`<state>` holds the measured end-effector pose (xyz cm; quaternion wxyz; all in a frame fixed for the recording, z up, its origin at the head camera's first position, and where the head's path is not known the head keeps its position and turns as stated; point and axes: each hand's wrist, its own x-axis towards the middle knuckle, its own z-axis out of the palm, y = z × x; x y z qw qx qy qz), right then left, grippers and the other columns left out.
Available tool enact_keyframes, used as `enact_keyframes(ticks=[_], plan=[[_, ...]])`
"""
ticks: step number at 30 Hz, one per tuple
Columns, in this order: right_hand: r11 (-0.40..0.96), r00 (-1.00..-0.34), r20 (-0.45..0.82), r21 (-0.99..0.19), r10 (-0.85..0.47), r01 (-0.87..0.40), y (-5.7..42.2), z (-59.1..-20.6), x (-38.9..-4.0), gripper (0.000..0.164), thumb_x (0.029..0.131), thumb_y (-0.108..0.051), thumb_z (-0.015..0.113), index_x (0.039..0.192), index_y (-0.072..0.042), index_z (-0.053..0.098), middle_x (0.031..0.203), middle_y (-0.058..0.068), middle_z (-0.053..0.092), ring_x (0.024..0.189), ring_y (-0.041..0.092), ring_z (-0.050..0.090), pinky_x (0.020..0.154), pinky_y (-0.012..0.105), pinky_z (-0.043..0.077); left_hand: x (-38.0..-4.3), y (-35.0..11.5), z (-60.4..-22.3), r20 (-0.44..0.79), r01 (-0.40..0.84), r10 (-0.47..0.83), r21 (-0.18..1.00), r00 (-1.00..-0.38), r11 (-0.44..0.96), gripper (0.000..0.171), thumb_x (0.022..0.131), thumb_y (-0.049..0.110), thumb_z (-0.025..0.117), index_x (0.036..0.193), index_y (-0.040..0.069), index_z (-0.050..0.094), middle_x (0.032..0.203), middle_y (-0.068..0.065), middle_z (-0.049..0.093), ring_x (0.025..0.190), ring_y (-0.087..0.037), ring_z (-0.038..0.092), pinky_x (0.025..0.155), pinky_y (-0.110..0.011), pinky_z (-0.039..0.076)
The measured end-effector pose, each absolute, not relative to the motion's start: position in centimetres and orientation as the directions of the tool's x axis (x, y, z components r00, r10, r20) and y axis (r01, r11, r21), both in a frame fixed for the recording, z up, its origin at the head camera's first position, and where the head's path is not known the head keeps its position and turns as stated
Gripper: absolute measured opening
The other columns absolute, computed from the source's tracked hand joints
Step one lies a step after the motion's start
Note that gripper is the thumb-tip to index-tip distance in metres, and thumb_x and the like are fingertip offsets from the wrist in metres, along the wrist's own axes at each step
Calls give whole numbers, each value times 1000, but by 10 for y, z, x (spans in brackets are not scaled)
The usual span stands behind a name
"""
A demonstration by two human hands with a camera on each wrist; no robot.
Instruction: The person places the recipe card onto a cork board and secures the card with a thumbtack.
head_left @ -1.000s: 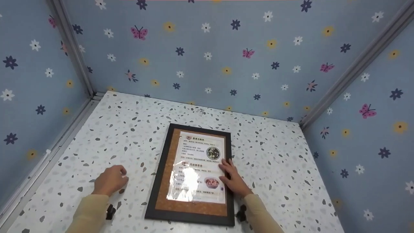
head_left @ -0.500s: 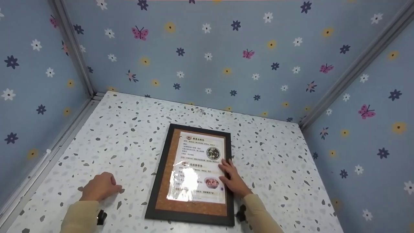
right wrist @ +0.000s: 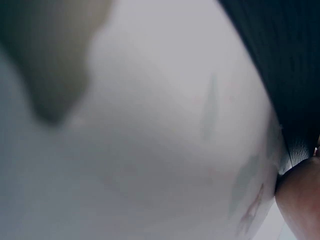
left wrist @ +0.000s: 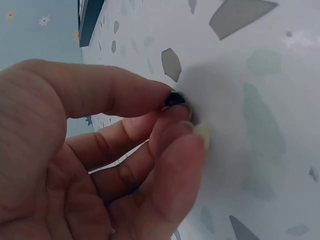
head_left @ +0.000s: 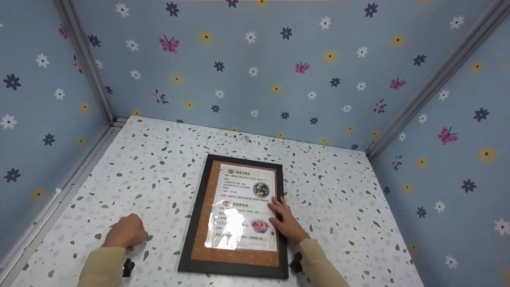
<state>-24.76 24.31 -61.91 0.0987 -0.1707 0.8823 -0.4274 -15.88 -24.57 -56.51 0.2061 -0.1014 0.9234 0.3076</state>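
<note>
A black-framed cork board (head_left: 199,239) lies on the speckled table, with a glossy printed sheet (head_left: 239,191) on its cork. My right hand (head_left: 291,227) rests on the board's right edge, fingertips reaching onto the sheet and fingers relaxed. Low at the right of the right wrist view, a fingertip (right wrist: 302,197) touches the dark frame (right wrist: 285,65). Left of the board, my left hand (head_left: 125,232) is down by the tabletop. In the left wrist view its thumb and finger pinch a small dark round thing (left wrist: 174,98), mostly covered by the fingertips; its kind is unclear.
A small purple dot (head_left: 272,233) shows near the sheet's lower right. The white speckled table (head_left: 338,191) meets blue flower-patterned walls (head_left: 255,79) behind and at both sides. Black wrist devices (head_left: 128,267) sit by the sleeves.
My left hand has moved left and towards me across the table, and its fingers now point down to the surface. The right hand and the board stay in place.
</note>
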Motion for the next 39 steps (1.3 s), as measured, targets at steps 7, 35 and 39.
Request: enact_keyframes(ticks=[7, 35, 39], plan=[[592, -919, -34, -774, -392, -224, 244, -617, -247, 54, 99, -27, 60, 148, -10, 45, 162, 6, 23, 150, 31, 0, 116, 56, 5, -168, -239, -566, -410, -243, 23, 583, -912, 776, 12, 85, 4, 54, 78, 4, 64, 69, -4, 59, 55, -18, 55, 52, -31, 46], [629, -928, -45, -747, -370, -215, 245, -620, -248, 53, 98, -30, 60, 147, -14, 47, 162, 3, 24, 150, 30, 1, 116, 57, 7, -231, -156, -561, -265, -86, 270, 842, -926, 532, 13, 94, 7, 61, 96, -2, 70, 85, -12, 63, 76, -27, 61, 58, -35, 56], [631, -932, -66, -752, -356, -188, 245, -619, -249, 54, 98, -31, 60, 148, -18, 46, 162, -1, 23, 150, 26, 0, 116, 55, 6, -239, -144, -563, -249, -81, 297, 874, -922, 480, 11, 92, 2, 61, 96, -5, 67, 85, -13, 62, 70, -27, 63, 56, -36, 57]])
